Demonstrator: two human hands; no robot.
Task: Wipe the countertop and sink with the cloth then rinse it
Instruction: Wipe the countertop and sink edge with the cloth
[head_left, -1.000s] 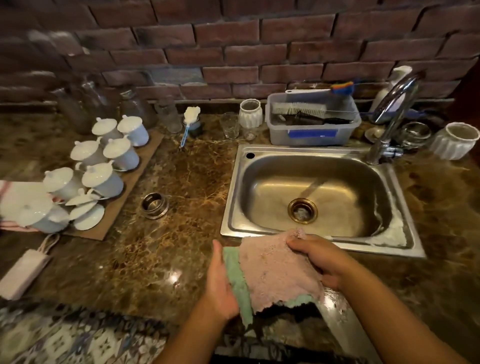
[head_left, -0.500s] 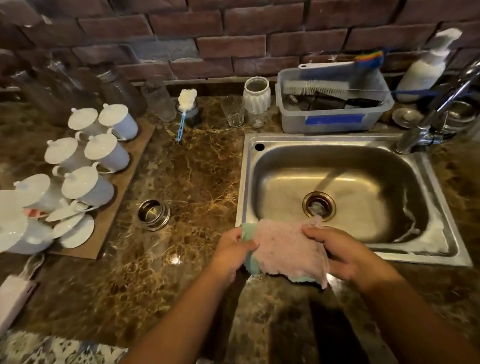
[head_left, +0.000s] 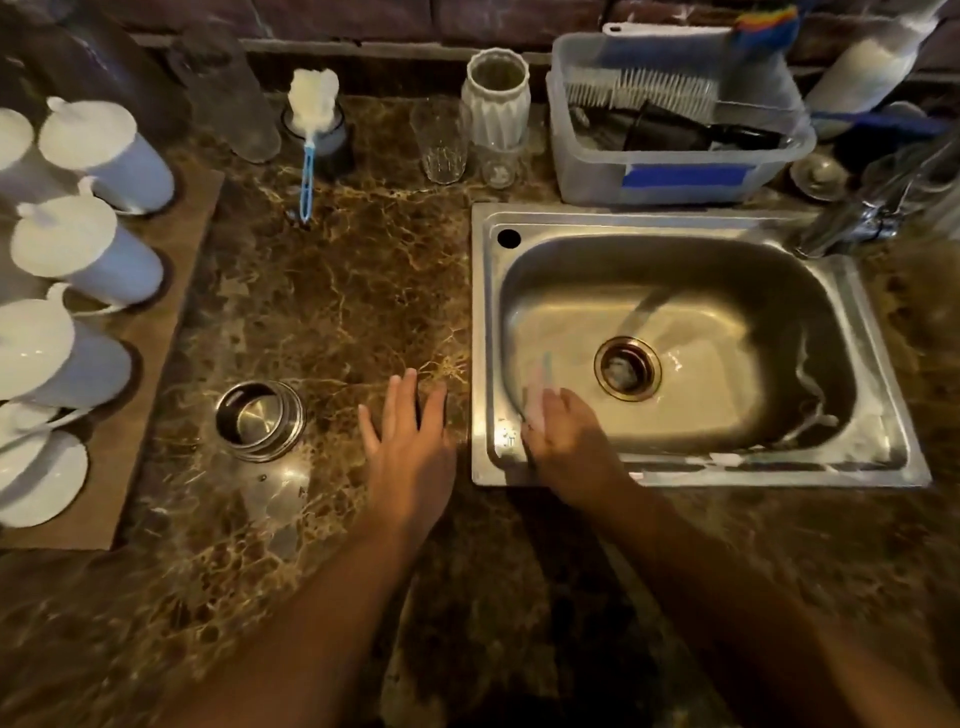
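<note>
At far left I see lidded white cups (head_left: 85, 249) on a brown mat. Right of them a small steel bowl (head_left: 260, 420) sits on the marbled worktop (head_left: 322, 291), just left of my left hand (head_left: 410, 447). That hand lies flat on the worktop, fingers spread, holding nothing. My right hand (head_left: 563, 441) is at the near-left corner of the sink (head_left: 691, 218), fingers closed on the cloth (head_left: 537, 395), which is pressed against the inner wall of the basin; the cloth is motion-blurred and mostly hidden by the hand. White suds streak the right side of the basin and the near rim. The tap (head_left: 852, 223) stands at the far right; I cannot tell whether water is running. My judgement: sink wiping is under way, the right side remains, and rinsing is not yet done. Whether the worktop is finished I cannot tell.
</note>
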